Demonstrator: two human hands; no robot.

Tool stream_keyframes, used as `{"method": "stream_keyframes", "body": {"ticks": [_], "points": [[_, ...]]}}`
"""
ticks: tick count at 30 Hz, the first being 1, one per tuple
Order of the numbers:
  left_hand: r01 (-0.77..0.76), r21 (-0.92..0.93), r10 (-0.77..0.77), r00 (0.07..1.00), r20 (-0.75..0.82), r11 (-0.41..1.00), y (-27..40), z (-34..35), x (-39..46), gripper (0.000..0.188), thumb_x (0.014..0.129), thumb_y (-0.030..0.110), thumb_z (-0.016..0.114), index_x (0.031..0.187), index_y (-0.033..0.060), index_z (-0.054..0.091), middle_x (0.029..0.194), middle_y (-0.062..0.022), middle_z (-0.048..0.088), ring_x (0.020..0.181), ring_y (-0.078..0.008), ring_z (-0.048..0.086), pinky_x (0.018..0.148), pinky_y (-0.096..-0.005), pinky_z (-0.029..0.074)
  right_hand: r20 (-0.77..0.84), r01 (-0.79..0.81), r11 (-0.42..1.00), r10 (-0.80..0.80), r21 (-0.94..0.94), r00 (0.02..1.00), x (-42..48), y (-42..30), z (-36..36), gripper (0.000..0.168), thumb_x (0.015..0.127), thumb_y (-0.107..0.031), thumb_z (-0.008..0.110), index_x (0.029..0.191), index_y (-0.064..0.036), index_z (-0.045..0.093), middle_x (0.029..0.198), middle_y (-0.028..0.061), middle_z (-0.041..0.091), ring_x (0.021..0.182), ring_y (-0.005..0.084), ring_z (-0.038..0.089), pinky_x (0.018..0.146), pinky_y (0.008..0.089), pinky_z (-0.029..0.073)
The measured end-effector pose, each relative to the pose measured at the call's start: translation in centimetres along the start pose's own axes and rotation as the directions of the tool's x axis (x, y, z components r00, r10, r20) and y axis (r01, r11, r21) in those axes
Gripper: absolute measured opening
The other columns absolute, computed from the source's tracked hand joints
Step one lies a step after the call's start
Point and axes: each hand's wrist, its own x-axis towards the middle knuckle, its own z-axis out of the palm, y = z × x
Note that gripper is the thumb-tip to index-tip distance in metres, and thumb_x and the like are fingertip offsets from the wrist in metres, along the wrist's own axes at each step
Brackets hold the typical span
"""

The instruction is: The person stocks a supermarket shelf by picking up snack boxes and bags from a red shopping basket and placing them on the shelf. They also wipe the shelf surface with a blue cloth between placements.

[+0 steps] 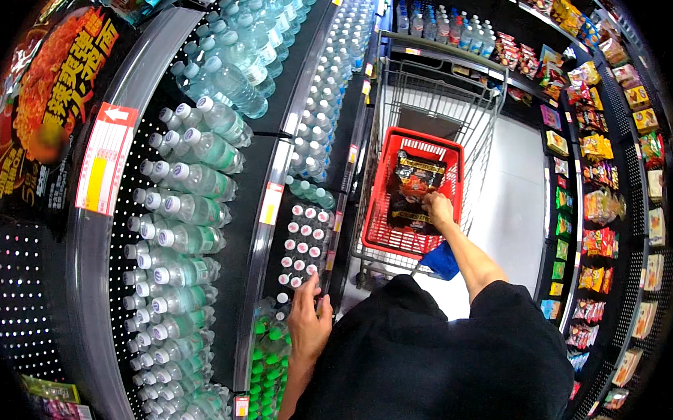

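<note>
A red plastic shopping basket point(369, 208) sits in a wire shopping cart point(483, 141) before me. Two dark printed food packages lie in it, an upper one point(419, 172) and a lower one point(407, 219). My right hand point(439, 208) reaches over the basket's right part and is at the packages' right edge; whether its fingers grip one cannot be told. My left hand point(310, 318) is raised beside the shelf with fingers apart and nothing in it, near white-capped bottles point(297, 247). A blue item point(442, 261) hangs at the cart's near end, below the basket.
On the left, shelves hold rows of clear bottles point(191, 237), large water bottles point(240, 73) and green-capped bottles point(264, 371). Price tags point(106, 158) line the shelf edges. Snack packets point(600, 241) fill the right shelves. More bottles point(455, 30) stand beyond the cart. White floor point(511, 202) shows right of it.
</note>
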Motion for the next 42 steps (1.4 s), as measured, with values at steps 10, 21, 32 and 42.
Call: {"method": "stream_keyframes", "body": {"ticks": [10, 21, 32, 42], "points": [[0.098, -0.021, -0.098, 0.994, -0.051, 0.995, 1.2, -1.3, 2.0, 0.053, 0.093, 0.006, 0.069, 0.143, 0.0061, 0.052, 0.125, -0.0135, 0.067, 0.103, -0.0266, 0.070, 0.087, -0.0394, 0.056, 0.032, 0.056, 0.990, -0.052, -0.130, 0.998, 0.7, 4.1, 7.7, 0.024, 0.085, -0.020, 0.067, 0.107, -0.012, 0.072, 0.098, 0.0159, 0.073, 0.093, 0.0404, 0.069, 0.077, 0.0513, 0.055], [-0.274, 0.173, 0.316, 0.901, -0.296, 0.946, 10.3, -10.9, 7.0, 0.054, 0.089, 0.003, 0.072, 0.140, 0.0024, 0.055, 0.128, -0.0174, 0.064, 0.112, -0.0308, 0.067, 0.095, -0.0402, 0.055, -0.083, 0.215, 0.613, -0.237, 0.760, 0.968, 10.9, -15.7, -6.0, 0.021, 0.104, -0.021, 0.062, 0.102, -0.001, 0.065, 0.077, -0.0020, 0.057, 0.069, 0.0079, 0.052, 0.063, 0.0253, 0.043], [-0.232, 0.518, 0.561, 0.469, -0.682, 0.823, 17.6, -22.6, 8.6, 0.061, 0.089, 0.009, 0.071, 0.143, -0.0055, 0.049, 0.144, -0.0259, 0.051, 0.131, -0.0378, 0.052, 0.106, -0.0438, 0.045, -0.541, 0.661, -0.081, -0.652, 0.746, 0.531, 9.1, -48.3, -37.2, 0.034, 0.103, -0.028, 0.062, 0.124, -0.001, 0.063, 0.111, 0.0097, 0.070, 0.100, 0.0157, 0.068, 0.080, 0.0317, 0.058], [0.112, 0.425, 0.305, 0.538, -0.786, 0.898, 17.9, -27.7, 11.4, 0.094, 0.088, 0.037, 0.078, 0.152, -0.0112, 0.029, 0.141, -0.0329, 0.051, 0.127, -0.0445, 0.054, 0.105, -0.0482, 0.046, -0.784, 0.983, -0.181, -0.603, -0.044, -0.146, 8.7, -64.6, -44.3, 0.023, 0.095, -0.018, 0.068, 0.112, -0.003, 0.068, 0.104, 0.0128, 0.073, 0.097, 0.0272, 0.070, 0.086, 0.0381, 0.054]]}}
